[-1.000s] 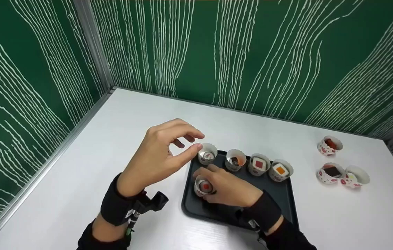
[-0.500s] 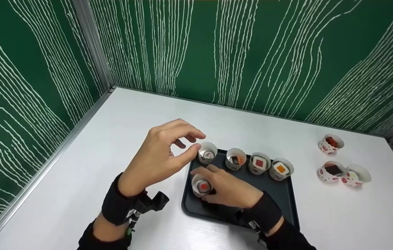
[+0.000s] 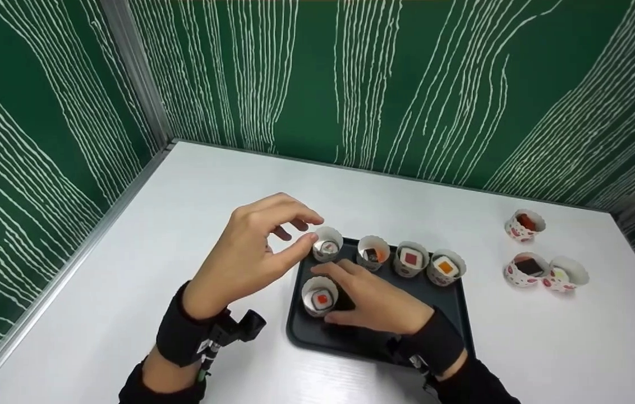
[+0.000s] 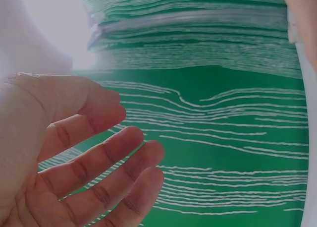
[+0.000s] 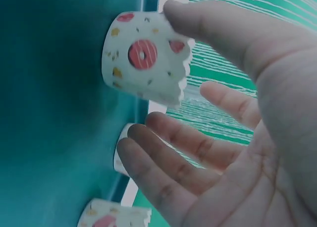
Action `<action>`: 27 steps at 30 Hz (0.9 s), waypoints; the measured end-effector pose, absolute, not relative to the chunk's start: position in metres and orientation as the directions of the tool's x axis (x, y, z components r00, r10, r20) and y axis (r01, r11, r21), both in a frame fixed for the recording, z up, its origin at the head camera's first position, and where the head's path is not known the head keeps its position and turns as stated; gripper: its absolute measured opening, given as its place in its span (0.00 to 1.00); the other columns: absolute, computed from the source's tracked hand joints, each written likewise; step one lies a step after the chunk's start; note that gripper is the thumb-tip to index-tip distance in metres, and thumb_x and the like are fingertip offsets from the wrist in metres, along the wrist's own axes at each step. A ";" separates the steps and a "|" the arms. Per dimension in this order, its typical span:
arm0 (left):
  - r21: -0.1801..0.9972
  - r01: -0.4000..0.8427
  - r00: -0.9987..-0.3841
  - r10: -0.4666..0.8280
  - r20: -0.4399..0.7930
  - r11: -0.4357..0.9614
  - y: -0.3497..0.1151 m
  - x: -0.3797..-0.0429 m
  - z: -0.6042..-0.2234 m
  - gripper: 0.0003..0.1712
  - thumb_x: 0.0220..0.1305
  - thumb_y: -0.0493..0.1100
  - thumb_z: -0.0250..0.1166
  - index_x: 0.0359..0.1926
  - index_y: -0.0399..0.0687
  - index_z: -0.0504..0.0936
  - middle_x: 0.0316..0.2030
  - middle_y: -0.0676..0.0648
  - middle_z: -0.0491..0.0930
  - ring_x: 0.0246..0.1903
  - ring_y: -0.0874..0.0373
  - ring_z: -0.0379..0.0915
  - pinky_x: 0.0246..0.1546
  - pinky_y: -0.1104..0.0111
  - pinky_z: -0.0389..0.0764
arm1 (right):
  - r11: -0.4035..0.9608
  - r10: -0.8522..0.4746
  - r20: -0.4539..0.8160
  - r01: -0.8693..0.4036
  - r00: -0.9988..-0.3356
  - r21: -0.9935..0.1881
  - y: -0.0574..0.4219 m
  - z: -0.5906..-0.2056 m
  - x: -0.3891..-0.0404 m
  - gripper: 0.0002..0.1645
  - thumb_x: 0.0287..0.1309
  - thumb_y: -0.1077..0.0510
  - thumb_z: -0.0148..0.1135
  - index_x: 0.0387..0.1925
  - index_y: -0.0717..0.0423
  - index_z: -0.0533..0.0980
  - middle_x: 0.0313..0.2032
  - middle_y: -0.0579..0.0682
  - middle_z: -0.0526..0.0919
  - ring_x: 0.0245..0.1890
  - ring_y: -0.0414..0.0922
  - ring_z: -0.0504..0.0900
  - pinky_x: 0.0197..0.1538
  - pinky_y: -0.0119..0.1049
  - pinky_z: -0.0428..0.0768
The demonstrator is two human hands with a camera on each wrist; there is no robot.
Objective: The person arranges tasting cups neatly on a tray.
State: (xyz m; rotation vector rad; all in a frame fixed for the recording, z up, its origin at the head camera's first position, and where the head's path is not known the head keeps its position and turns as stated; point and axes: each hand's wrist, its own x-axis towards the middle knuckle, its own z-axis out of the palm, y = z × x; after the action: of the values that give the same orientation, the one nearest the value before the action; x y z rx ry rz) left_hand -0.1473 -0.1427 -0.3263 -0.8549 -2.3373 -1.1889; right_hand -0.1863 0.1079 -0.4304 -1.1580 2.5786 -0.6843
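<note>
A paper baking cup (image 3: 317, 306) holding a sushi piece with a red centre stands at the left front of the dark tray (image 3: 385, 342). My right hand (image 3: 376, 297) is just right of it, fingers spread and relaxed. In the right wrist view the thumb tip is by the rim of the donut-printed cup (image 5: 143, 58); whether they touch I cannot tell. My left hand (image 3: 258, 249) hovers over the tray's left side, loosely bent and holding nothing, its thumb near the back left cup (image 3: 327, 247). Its fingers (image 4: 104, 157) appear spread in the left wrist view.
Along the tray's back edge stand more sushi-filled cups (image 3: 373, 253), one with a red centre (image 3: 411, 259) and one with an orange centre (image 3: 445, 268). On the white table (image 3: 228, 174) to the right are three further cups (image 3: 525, 225). Green patterned panels (image 3: 317, 73) border the table.
My right hand has let go of the front left cup and drawn slightly right, fingers loosened. That cup now stands on the tray. My left hand keeps its pose; the head view has shifted slightly.
</note>
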 end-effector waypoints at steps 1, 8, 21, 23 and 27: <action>0.586 0.669 -0.741 0.347 0.575 0.458 -0.142 -0.148 -0.327 0.09 0.70 0.39 0.70 0.50 0.50 0.91 0.46 0.53 0.89 0.42 0.62 0.86 0.42 0.68 0.88 | 0.576 -0.748 -0.012 -0.640 -0.664 -0.508 0.111 -0.429 -0.186 0.43 0.67 0.47 0.76 0.77 0.47 0.67 0.68 0.57 0.76 0.68 0.51 0.79 0.66 0.52 0.82; 0.564 0.682 -0.729 0.374 0.573 0.465 -0.137 -0.149 -0.330 0.10 0.71 0.39 0.71 0.51 0.49 0.90 0.46 0.53 0.89 0.42 0.59 0.86 0.42 0.67 0.88 | 0.571 -0.717 0.094 -0.660 -0.690 -0.489 0.142 -0.420 -0.193 0.36 0.68 0.41 0.72 0.71 0.50 0.73 0.64 0.53 0.81 0.63 0.50 0.84 0.63 0.50 0.84; 0.552 0.682 -0.731 0.455 0.509 0.480 -0.118 -0.152 -0.343 0.17 0.72 0.40 0.71 0.59 0.48 0.86 0.42 0.52 0.87 0.43 0.62 0.83 0.40 0.68 0.85 | 0.673 -0.623 0.184 -0.641 -0.760 -0.370 0.227 -0.391 -0.218 0.26 0.69 0.49 0.73 0.64 0.53 0.80 0.49 0.51 0.85 0.48 0.51 0.87 0.50 0.48 0.88; 0.550 0.687 -0.727 0.472 0.499 0.476 -0.116 -0.153 -0.345 0.18 0.71 0.40 0.71 0.60 0.48 0.86 0.42 0.52 0.87 0.44 0.62 0.84 0.42 0.67 0.86 | 0.697 -0.604 0.187 -0.628 -0.774 -0.346 0.241 -0.388 -0.224 0.25 0.69 0.52 0.73 0.63 0.55 0.81 0.51 0.54 0.86 0.51 0.53 0.88 0.52 0.52 0.88; 0.542 0.692 -0.721 0.500 0.479 0.477 -0.113 -0.153 -0.349 0.21 0.70 0.42 0.73 0.62 0.49 0.84 0.45 0.52 0.88 0.45 0.61 0.84 0.46 0.64 0.87 | 0.754 -0.547 0.166 -0.569 -0.820 -0.328 0.272 -0.383 -0.236 0.23 0.70 0.53 0.72 0.62 0.56 0.81 0.53 0.58 0.86 0.53 0.57 0.87 0.53 0.55 0.87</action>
State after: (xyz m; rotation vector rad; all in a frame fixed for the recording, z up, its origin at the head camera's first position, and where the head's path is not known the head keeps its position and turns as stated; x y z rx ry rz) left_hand -0.1527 -0.1133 -0.3489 -1.0199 -2.4709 -1.0817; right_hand -0.2362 0.2716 -0.3827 -0.9549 2.9976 -0.5917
